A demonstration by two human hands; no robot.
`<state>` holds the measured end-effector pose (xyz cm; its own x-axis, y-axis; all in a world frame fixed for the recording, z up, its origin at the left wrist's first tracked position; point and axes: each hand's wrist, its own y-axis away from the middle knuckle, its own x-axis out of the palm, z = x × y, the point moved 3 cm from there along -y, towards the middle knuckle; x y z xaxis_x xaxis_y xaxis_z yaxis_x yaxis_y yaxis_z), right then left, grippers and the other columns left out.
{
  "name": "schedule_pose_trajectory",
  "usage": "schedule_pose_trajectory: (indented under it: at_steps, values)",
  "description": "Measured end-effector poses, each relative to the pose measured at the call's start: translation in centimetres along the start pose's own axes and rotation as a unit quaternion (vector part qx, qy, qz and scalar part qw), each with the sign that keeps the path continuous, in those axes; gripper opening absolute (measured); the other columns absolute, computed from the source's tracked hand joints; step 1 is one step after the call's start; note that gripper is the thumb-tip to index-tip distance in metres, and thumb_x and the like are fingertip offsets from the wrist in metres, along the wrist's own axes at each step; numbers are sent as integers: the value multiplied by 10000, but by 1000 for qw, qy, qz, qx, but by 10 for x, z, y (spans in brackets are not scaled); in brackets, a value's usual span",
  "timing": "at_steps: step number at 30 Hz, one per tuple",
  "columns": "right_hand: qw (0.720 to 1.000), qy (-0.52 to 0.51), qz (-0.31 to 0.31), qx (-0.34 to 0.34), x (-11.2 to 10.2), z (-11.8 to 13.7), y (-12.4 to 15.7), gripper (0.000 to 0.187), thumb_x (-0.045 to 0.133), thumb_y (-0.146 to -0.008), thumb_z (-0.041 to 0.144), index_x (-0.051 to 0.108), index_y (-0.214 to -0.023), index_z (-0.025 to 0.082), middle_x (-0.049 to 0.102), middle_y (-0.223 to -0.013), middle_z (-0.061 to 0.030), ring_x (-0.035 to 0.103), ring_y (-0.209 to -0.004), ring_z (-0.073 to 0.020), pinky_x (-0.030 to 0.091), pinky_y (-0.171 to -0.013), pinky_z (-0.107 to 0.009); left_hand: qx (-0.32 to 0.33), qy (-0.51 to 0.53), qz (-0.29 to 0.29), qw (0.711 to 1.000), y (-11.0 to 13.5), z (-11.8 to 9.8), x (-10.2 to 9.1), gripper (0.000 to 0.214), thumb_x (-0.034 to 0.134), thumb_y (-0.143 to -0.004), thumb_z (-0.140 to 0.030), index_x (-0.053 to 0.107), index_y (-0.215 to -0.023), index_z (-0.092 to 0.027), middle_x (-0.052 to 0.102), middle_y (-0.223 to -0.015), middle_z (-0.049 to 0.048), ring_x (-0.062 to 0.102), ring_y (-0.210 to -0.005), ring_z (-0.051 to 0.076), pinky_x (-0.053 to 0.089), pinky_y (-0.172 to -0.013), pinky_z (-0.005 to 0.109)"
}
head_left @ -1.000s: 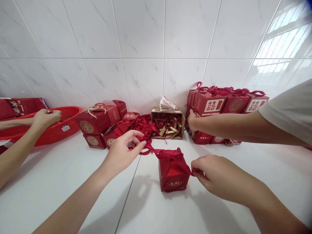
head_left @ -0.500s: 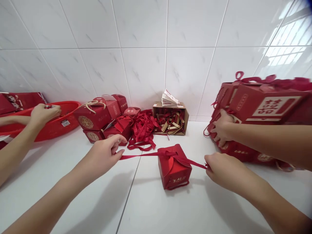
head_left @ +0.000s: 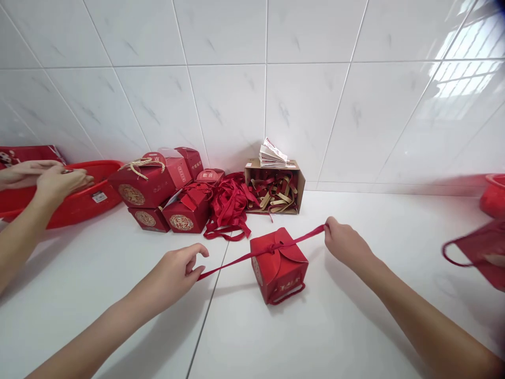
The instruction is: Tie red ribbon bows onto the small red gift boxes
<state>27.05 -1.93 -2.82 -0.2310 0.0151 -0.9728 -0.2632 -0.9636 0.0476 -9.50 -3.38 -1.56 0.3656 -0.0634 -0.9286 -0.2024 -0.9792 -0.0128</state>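
A small red gift box [head_left: 279, 267] stands on the white tiled surface [head_left: 118, 295] in front of me. A red ribbon [head_left: 232, 260] is knotted over its top and stretches out to both sides. My left hand [head_left: 177, 272] pinches the ribbon's left end, low and near me. My right hand [head_left: 342, 240] grips the right end, farther back and a little higher. The ribbon is drawn taut between them.
Stacked red gift boxes [head_left: 152, 188] and a heap of loose red ribbons [head_left: 229, 202] lie by the tiled wall. A brown carton [head_left: 275, 187] holds gold and red strips. Another person's hands [head_left: 47, 179] work over a red basin [head_left: 74, 197] at left. Red boxes [head_left: 479, 250] show at right.
My hands have pulled the ribbon ends apart and tight, the right one moving back. The other person's arm and the stack of large red boxes have left the right side.
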Motion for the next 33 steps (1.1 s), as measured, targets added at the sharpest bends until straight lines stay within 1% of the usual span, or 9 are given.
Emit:
schedule_pose_trajectory:
  at_steps: [3,8,11,14,17,20,24,29,33]
  values:
    - [998,-47,-22,38,3,-14,-19,169,295,-918,183,447,-849,205,561,-739,-64,509,-589,-185,310,-511,-282,-1,-8,25,1000,2,2,7,255,441,-752,-231,590,-959,-238,433,-606,-42,407,-532,139,339,-520,215]
    - [997,-53,15,49,6,-30,-26,160,373,-869,163,494,-768,193,605,-783,-97,571,-651,-218,364,-540,-304,22,-23,61,998,4,-6,15,314,391,-743,-148,603,-950,-251,533,-693,-15,476,-596,165,379,-568,247]
    - [998,-62,-14,28,2,-26,-22,167,375,-901,200,540,-887,180,629,-959,-133,607,-850,-260,418,-643,-332,72,-30,2,997,-2,-23,13,202,461,-771,-221,623,-889,-246,613,-877,26,564,-864,229,431,-764,323]
    - [981,-170,-58,-74,-7,-7,-15,236,357,-953,321,557,-1005,206,618,-1123,-110,595,-1011,-240,447,-775,-328,95,28,-50,994,-7,-52,10,215,476,-844,-412,598,-855,-235,625,-977,39,549,-979,250,413,-863,366]
    - [938,-294,1,-183,-9,21,-5,316,384,-943,478,581,-962,232,666,-1031,-64,621,-971,-214,467,-794,-315,83,101,-5,991,-12,-82,13,339,419,-876,-533,536,-803,-224,623,-880,20,566,-830,211,427,-748,322]
    - [909,-336,83,-233,-4,43,5,365,430,-905,562,561,-991,233,676,-907,-41,635,-839,-199,483,-706,-307,69,118,21,990,-20,-100,21,377,453,-842,-590,471,-757,-223,586,-771,-5,526,-709,188,387,-638,290]
    - [905,-345,117,-221,5,50,11,436,535,-850,567,489,-1132,239,637,-800,-14,611,-693,-178,467,-578,-279,41,164,34,985,-31,-101,37,394,545,-787,-583,377,-751,-229,509,-714,-40,447,-633,153,329,-563,257]
    - [895,-369,122,-220,8,47,15,510,551,-865,494,382,-1295,279,596,-734,29,580,-622,-154,457,-538,-256,34,313,48,948,-35,-96,53,334,549,-826,-500,348,-810,-234,455,-770,-54,434,-678,128,361,-595,236]
    - [881,-380,109,-259,8,48,17,397,520,-894,438,464,-1259,291,596,-754,25,550,-595,-135,458,-533,-249,39,348,35,936,-34,-95,54,337,571,-826,-484,350,-799,-232,421,-773,-56,419,-693,120,363,-606,227]
